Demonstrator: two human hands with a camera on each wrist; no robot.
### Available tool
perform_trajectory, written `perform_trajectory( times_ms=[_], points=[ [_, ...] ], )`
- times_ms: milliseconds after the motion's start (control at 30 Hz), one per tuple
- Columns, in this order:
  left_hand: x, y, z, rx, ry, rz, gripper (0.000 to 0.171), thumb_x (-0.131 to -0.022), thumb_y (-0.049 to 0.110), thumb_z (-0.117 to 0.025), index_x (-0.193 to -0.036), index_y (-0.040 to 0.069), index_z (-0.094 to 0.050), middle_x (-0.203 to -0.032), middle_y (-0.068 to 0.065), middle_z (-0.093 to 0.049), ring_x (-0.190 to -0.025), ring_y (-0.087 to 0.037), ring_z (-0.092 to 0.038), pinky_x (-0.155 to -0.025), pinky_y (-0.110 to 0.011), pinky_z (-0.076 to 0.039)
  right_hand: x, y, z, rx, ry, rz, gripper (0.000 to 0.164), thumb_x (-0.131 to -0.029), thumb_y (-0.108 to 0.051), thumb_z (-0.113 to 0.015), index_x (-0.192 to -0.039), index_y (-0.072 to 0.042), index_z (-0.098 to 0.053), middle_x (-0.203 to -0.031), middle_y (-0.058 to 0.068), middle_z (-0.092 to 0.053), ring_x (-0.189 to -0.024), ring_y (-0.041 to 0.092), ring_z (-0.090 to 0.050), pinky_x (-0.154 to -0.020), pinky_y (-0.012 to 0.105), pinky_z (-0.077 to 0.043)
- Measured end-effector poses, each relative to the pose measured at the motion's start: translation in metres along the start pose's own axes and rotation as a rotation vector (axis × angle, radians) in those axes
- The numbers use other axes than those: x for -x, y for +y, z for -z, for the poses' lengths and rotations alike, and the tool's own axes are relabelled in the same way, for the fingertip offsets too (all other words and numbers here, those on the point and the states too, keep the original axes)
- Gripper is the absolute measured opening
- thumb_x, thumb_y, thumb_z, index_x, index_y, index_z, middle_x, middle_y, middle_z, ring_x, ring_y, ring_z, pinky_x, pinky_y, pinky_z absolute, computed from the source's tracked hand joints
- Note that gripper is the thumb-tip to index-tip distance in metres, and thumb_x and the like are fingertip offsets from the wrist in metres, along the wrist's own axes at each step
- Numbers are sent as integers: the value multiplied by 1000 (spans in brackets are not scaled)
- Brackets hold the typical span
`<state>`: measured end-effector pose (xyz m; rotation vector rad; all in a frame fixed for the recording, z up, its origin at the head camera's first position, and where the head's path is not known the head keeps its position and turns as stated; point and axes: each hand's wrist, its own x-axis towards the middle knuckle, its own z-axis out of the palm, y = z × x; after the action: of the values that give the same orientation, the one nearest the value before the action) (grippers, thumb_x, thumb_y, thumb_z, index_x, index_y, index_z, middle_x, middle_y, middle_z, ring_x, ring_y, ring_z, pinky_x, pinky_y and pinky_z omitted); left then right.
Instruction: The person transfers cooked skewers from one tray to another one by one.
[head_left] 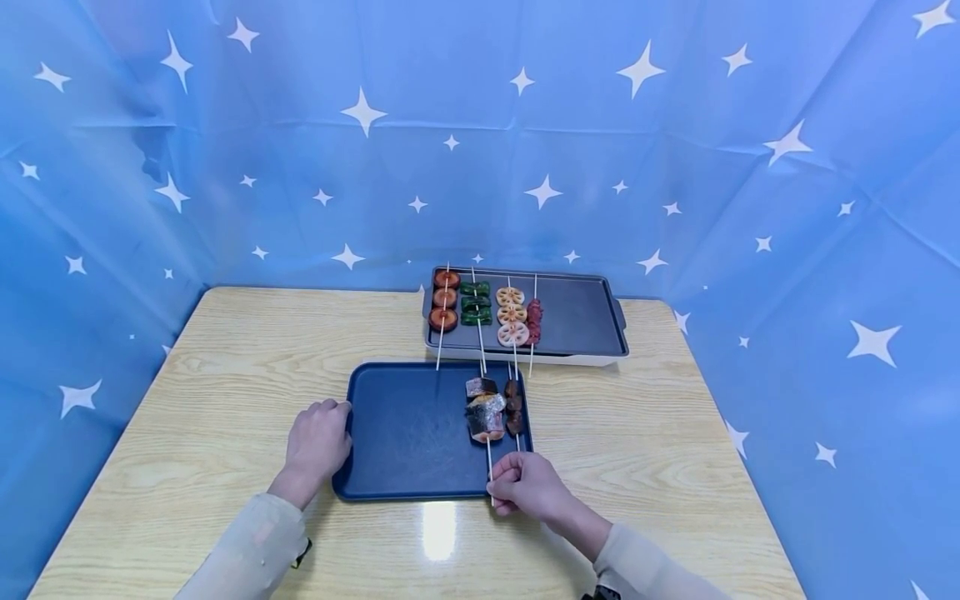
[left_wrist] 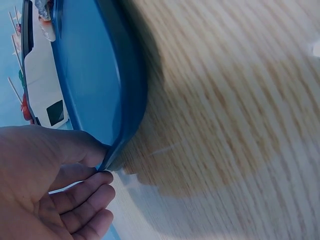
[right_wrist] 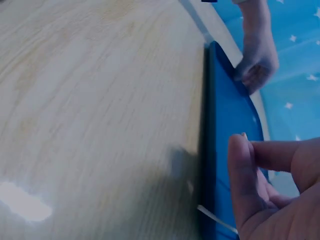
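Note:
My left hand [head_left: 318,440] pinches the left rim of a dark blue tray [head_left: 416,433], its thumb and forefinger at the edge in the left wrist view. My right hand [head_left: 527,485] holds the bare stick end of a fish skewer [head_left: 486,415] between thumb and fingertips, near the tray's front right corner. Chunks of silver-skinned fish on that skewer overlap the tray's right part in the head view. Just right of them, a skewer of dark brown pieces [head_left: 513,410] lies along the tray's right side, its stick end [right_wrist: 216,218] jutting past the rim in the right wrist view.
Behind the tray stands a dark grill plate [head_left: 577,315] on a white base. Across its left half lie skewers of mushroom slices [head_left: 444,297], green vegetable [head_left: 476,303], lotus root [head_left: 512,314] and red meat [head_left: 534,322], with sticks overhanging the front. A starry blue curtain [head_left: 442,200] surrounds the wooden table [head_left: 247,375].

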<state>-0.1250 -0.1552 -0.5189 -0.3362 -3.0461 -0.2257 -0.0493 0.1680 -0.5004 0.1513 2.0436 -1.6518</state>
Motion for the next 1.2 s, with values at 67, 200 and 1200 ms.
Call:
perform_trajectory(
  times_ms=[67,200,1200],
  points=[
    [0,0,0,-1,8,-2,33,-78,6,-66,-109,-2,-69,-96,-17,-68,-81,-33,-63,-74,-47,-54,0,2,-2,6,17,10,18,-84,3,-67,-96,10,-57,-79,20,-70,-61,12,-66,-61,33,-61],
    [1,1,0,2,14,-3,33,-77,6,-66,-109,-2,-69,-96,-18,-68,-81,-33,-63,-73,-48,-54,0,5,-6,17,41,19,17,-83,4,-67,-96,10,-57,-81,22,-70,-61,13,-66,-62,35,-61],
    [1,1,-1,5,16,-1,33,-77,5,-64,-109,-3,-69,-95,-17,-68,-80,-33,-62,-72,-47,-53,-3,14,-6,323,133,108,17,-77,0,-72,-90,1,-61,-64,0,-64,-50,13,-64,-47,23,-51]
  ],
)
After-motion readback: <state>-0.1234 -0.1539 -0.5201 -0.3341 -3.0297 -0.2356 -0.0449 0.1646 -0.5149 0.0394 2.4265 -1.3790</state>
